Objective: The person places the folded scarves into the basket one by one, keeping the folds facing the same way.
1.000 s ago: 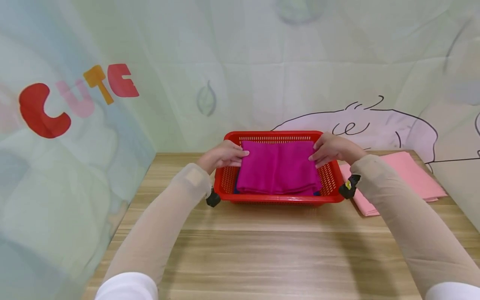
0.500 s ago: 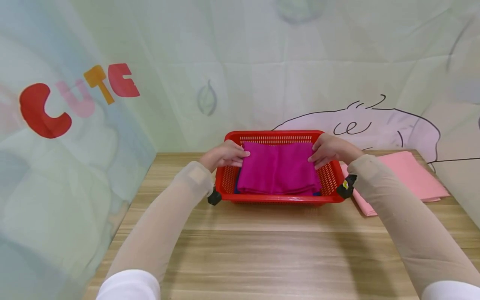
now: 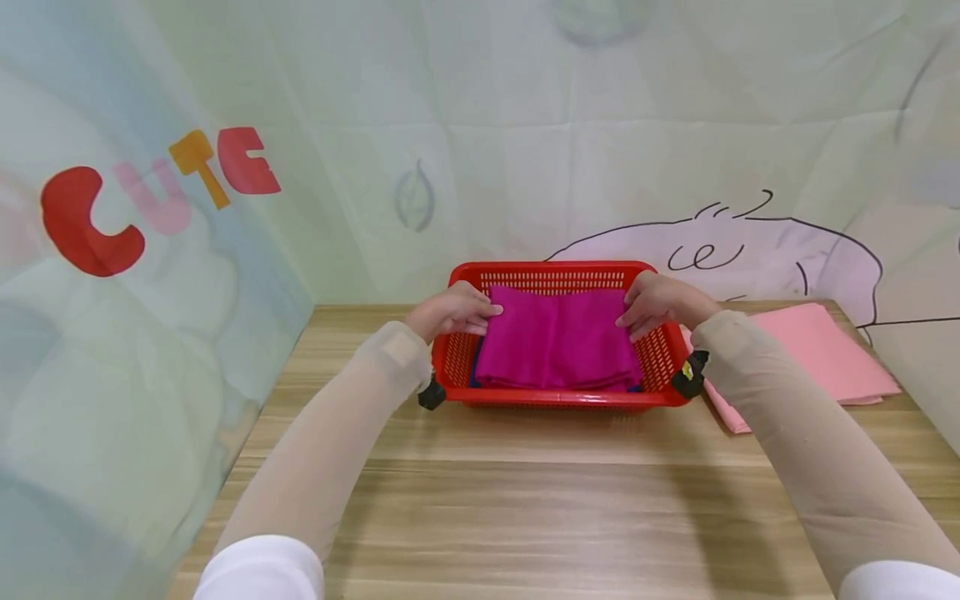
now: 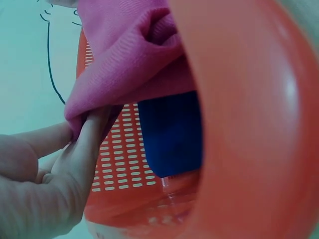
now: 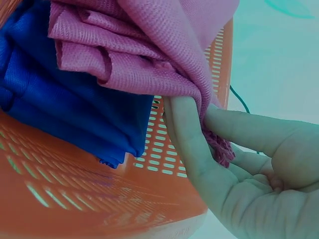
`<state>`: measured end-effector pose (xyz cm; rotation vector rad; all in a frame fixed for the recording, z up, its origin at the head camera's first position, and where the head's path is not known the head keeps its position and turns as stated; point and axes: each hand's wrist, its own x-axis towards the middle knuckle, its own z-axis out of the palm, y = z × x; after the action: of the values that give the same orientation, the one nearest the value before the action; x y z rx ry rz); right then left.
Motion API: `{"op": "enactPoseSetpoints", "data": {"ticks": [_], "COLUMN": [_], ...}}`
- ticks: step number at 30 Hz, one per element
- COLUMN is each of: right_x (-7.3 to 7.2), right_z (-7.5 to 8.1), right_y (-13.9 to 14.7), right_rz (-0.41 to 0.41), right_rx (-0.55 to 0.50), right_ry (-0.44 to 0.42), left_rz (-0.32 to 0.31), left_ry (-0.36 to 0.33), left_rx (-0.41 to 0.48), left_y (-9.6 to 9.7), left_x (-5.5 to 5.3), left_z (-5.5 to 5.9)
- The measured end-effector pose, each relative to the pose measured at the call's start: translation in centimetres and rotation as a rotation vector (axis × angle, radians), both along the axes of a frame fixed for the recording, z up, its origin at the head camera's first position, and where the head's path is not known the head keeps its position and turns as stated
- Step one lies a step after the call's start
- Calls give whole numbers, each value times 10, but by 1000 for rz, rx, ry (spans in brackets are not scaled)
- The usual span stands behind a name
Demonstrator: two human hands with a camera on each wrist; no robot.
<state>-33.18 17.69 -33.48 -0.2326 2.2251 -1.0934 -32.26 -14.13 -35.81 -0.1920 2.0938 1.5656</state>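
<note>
A folded magenta cloth (image 3: 558,342) lies inside a red plastic basket (image 3: 570,398), on top of a folded dark blue cloth (image 5: 75,109). At its left far corner my left hand (image 3: 456,310) pinches the magenta cloth between thumb and fingers. My right hand (image 3: 663,302) pinches the opposite corner in the same way. In the left wrist view the magenta cloth (image 4: 124,59) is lifted off the blue cloth (image 4: 172,134) at that edge. The right wrist view shows several folded layers and a frayed edge between thumb and fingers (image 5: 187,134).
The basket stands at the back of a wooden table (image 3: 525,500), close to a printed fabric backdrop (image 3: 510,167). A folded pink cloth (image 3: 817,354) lies on the table to the right, partly behind my right forearm. A black wrist strap piece (image 3: 690,375) hangs by the basket's right side.
The far edge of the magenta cloth has dropped slightly, with both hands still pinching its corners. Both hands have shifted a little downward, and the basket stays in place.
</note>
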Motion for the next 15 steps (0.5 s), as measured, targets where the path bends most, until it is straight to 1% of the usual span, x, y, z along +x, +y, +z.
{"op": "enactPoseSetpoints", "data": {"ticks": [7, 15], "right_x": [0, -1], "right_z": [-2, -5], "right_y": [0, -1], "right_rz": [14, 10], "right_rx": [4, 26], "right_ry": [-3, -6], "left_rz": [10, 0], "left_ry": [2, -2], "left_rx": [-47, -89], "left_y": [2, 2], "left_x": [2, 3], "left_z": [1, -1]}}
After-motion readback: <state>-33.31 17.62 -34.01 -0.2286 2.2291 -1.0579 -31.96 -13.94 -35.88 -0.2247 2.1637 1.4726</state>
